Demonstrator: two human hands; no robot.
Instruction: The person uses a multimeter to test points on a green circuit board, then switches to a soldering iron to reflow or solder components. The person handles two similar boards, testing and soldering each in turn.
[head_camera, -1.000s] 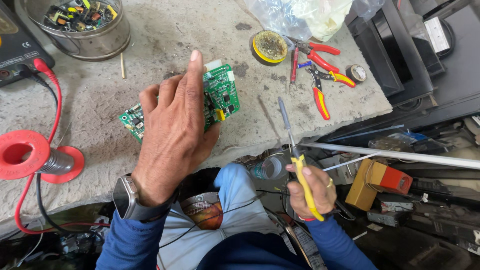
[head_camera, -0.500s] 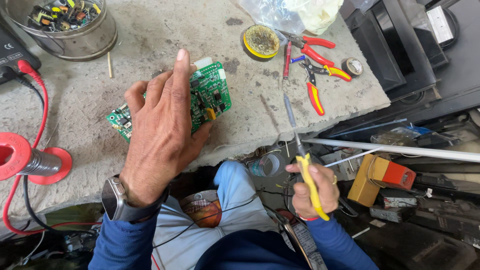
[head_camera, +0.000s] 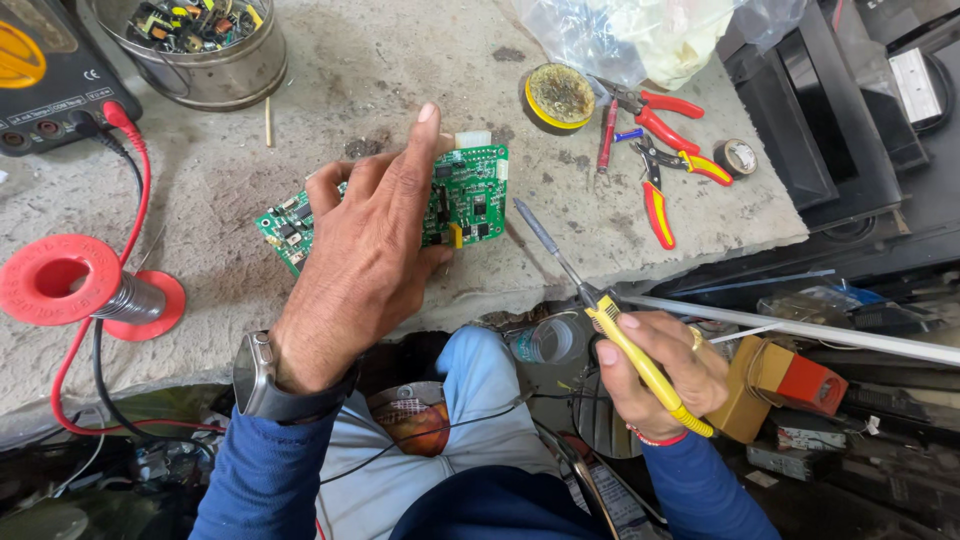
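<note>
Two hands work at a rough grey worktop (head_camera: 330, 90). The left hand (head_camera: 365, 255) lies over a green circuit board (head_camera: 465, 200), back of the hand up, fingers curled around the board and the index finger pointing toward 12 o'clock. The board rests at the worktop's front edge; its right half shows beyond the fingers, and a second green corner (head_camera: 283, 228) shows at 9 o'clock of the hand. Whether that corner is part of the same board cannot be told. A watch (head_camera: 258, 375) sits on the left wrist.

The right hand (head_camera: 660, 375) is below the worktop edge, at 4 o'clock of the board. It is closed around the yellow handle of a soldering iron (head_camera: 610, 320). The iron's metal tip points toward 11 o'clock and ends just beside the board's right edge; contact cannot be confirmed.

At 9 o'clock of the left hand lies a red solder spool (head_camera: 60, 280), with a red lead (head_camera: 140, 180) running up to a meter (head_camera: 45, 85) at the far left corner. A metal tin of parts (head_camera: 215, 65) stands at 11 o'clock. A round flux tin (head_camera: 558, 98) and red-and-yellow pliers (head_camera: 665, 150) lie at 2 o'clock, with a roll of tape (head_camera: 740, 157) beyond them.
</note>
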